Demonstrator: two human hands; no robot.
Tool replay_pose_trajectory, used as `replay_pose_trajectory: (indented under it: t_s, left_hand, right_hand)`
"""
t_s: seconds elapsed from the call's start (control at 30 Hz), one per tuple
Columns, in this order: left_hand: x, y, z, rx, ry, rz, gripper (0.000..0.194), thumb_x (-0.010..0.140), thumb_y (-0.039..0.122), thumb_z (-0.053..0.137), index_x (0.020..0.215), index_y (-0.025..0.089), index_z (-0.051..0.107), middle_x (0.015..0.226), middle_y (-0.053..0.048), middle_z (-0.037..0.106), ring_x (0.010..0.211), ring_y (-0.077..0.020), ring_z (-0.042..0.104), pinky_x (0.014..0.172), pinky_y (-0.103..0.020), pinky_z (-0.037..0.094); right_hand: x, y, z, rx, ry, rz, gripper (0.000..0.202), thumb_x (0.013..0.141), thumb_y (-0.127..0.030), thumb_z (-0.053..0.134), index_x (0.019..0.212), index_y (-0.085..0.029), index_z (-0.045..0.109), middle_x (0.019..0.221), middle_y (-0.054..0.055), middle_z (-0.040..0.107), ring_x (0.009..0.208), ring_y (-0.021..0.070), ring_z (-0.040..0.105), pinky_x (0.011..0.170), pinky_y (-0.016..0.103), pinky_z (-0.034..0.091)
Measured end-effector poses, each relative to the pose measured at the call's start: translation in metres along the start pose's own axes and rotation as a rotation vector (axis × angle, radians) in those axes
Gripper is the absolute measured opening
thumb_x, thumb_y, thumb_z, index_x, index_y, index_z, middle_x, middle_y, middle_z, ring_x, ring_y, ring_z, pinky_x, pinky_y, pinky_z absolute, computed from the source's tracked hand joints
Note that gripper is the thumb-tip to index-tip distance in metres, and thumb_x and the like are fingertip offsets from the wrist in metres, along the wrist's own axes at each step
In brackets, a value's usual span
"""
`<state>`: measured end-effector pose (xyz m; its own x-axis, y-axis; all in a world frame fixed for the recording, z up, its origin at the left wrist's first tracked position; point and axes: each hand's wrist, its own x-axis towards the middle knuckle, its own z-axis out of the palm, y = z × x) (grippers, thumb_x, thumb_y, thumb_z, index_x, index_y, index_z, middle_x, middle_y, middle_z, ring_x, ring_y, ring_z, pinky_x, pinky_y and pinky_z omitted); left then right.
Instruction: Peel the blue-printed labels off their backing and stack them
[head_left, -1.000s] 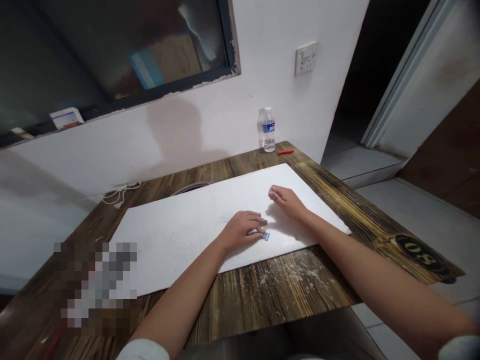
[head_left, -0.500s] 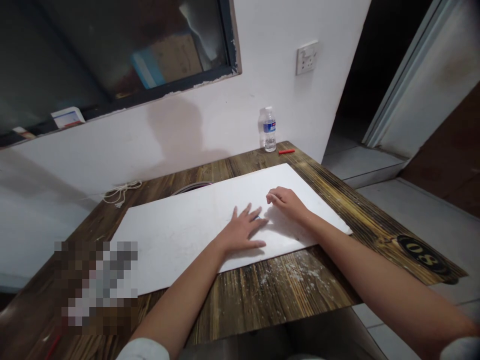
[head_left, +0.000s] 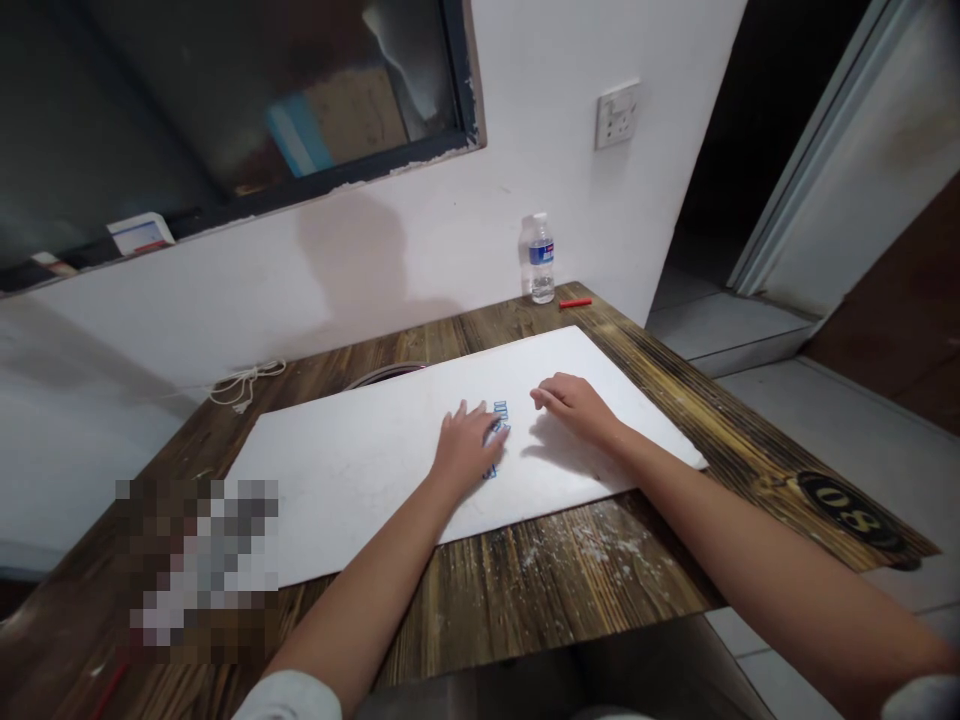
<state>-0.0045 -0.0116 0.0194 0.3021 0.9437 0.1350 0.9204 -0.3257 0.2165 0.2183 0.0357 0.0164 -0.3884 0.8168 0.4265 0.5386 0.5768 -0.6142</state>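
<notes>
On the board, the blue pieces lie partly covered by the thumb side of our left hand, whose fingers are spread apart, and they form a short row with its long axis running away from us, past these fingertips. Our right hand is the less near one, to the right of the row, with fingers curled inward, and we are unable to say whether they hold something.

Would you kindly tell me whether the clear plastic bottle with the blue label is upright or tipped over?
Upright: the clear plastic bottle stands on the dark brown wooden table, its white cap uppermost.
</notes>
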Motion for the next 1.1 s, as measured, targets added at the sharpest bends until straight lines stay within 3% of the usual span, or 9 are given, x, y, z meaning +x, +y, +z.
replay_pose_trajectory:
  t_s: [0.1, 0.23, 0.33, 0.47, 0.57, 0.67, 0.77, 1.0, 1.1]
  left_hand:
    - [-0.003, 0.007, -0.006, -0.023, -0.275, 0.375, 0.079, 0.075, 0.072, 0.054, 0.142, 0.035, 0.039, 0.158, -0.002, 0.021, 0.147, -0.0349, 0.011, 0.116, -0.058, 0.009]
    - [-0.004, 0.012, -0.007, -0.092, -0.304, 0.603, 0.065, 0.076, 0.066, 0.059, 0.133, 0.037, 0.050, 0.152, 0.000, 0.038, 0.145, -0.0292, 0.023, 0.117, -0.053, 0.015]
    - [-0.003, 0.011, -0.003, -0.110, -0.148, 0.455, 0.031, 0.090, 0.042, 0.054, 0.119, 0.033, 0.059, 0.137, 0.000, 0.056, 0.138, -0.0228, 0.038, 0.113, -0.049, 0.024]
    - [0.000, 0.007, 0.001, -0.045, 0.203, 0.073, 0.028, 0.088, 0.016, 0.048, 0.113, 0.025, 0.058, 0.128, -0.005, 0.061, 0.134, -0.0234, 0.041, 0.112, -0.047, 0.026]
    - [0.000, 0.004, -0.002, -0.024, 0.367, -0.173, 0.023, 0.086, 0.015, 0.049, 0.106, 0.023, 0.057, 0.119, -0.007, 0.063, 0.118, -0.0260, 0.052, 0.097, -0.043, 0.040]
    - [-0.001, 0.005, -0.004, -0.037, 0.346, -0.283, 0.009, 0.089, 0.028, 0.050, 0.091, 0.022, 0.056, 0.094, -0.005, 0.065, 0.091, -0.0239, 0.060, 0.081, -0.039, 0.045]
    - [-0.003, 0.010, -0.003, -0.083, 0.256, -0.245, 0.016, 0.090, 0.036, 0.049, 0.084, 0.022, 0.055, 0.081, -0.003, 0.062, 0.077, -0.0201, 0.058, 0.072, -0.034, 0.045]
    - [-0.009, 0.015, -0.007, -0.488, 0.007, 0.258, 0.025, 0.091, 0.038, 0.046, 0.106, 0.023, 0.059, 0.109, -0.005, 0.065, 0.095, -0.0180, 0.061, 0.081, -0.031, 0.050]
    - [-0.009, 0.013, -0.007, -0.452, 0.115, 0.179, 0.027, 0.093, 0.037, 0.042, 0.104, 0.024, 0.064, 0.107, -0.005, 0.068, 0.099, -0.0192, 0.062, 0.088, -0.034, 0.050]
  right_hand:
    - [-0.001, -0.002, -0.001, -0.017, 0.003, -0.011, 0.047, 0.096, -0.047, 0.036, 0.068, -0.021, 0.062, 0.072, 0.004, 0.065, 0.076, 0.0204, 0.056, 0.072, 0.033, 0.036]
    - [-0.001, -0.003, 0.000, -0.067, -0.001, -0.025, 0.046, 0.096, -0.046, 0.037, 0.067, -0.021, 0.062, 0.071, 0.004, 0.065, 0.075, 0.0201, 0.054, 0.071, 0.033, 0.035]
    - [0.001, -0.002, 0.002, -0.106, -0.029, -0.034, 0.039, 0.094, -0.045, 0.045, 0.068, -0.021, 0.062, 0.069, 0.004, 0.064, 0.074, 0.0200, 0.053, 0.069, 0.033, 0.036]
    - [0.003, 0.001, 0.002, -0.060, -0.153, -0.003, 0.019, 0.086, -0.033, 0.059, 0.073, -0.022, 0.066, 0.074, 0.004, 0.067, 0.076, 0.0204, 0.055, 0.070, 0.033, 0.039]
    - [0.004, 0.006, -0.001, -0.023, -0.184, 0.040, 0.009, 0.081, -0.026, 0.064, 0.074, -0.023, 0.069, 0.078, 0.004, 0.068, 0.078, 0.0208, 0.057, 0.070, 0.033, 0.042]
    - [0.003, 0.013, -0.003, -0.058, -0.213, 0.026, 0.006, 0.076, -0.027, 0.070, 0.071, -0.023, 0.070, 0.080, 0.004, 0.067, 0.081, 0.0218, 0.057, 0.071, 0.034, 0.042]
    - [0.001, 0.016, 0.002, -0.125, -0.227, 0.025, 0.010, 0.072, -0.032, 0.074, 0.070, -0.023, 0.069, 0.082, 0.004, 0.066, 0.083, 0.0219, 0.056, 0.071, 0.033, 0.041]
    - [-0.001, 0.009, 0.016, -0.092, -0.109, 0.096, 0.024, 0.075, -0.037, 0.072, 0.090, -0.021, 0.063, 0.084, 0.003, 0.064, 0.079, 0.0198, 0.055, 0.069, 0.031, 0.039]
    - [0.002, 0.011, 0.009, -0.014, -0.086, 0.090, 0.017, 0.080, -0.036, 0.066, 0.090, -0.021, 0.066, 0.086, 0.004, 0.065, 0.081, 0.0205, 0.056, 0.072, 0.033, 0.042]
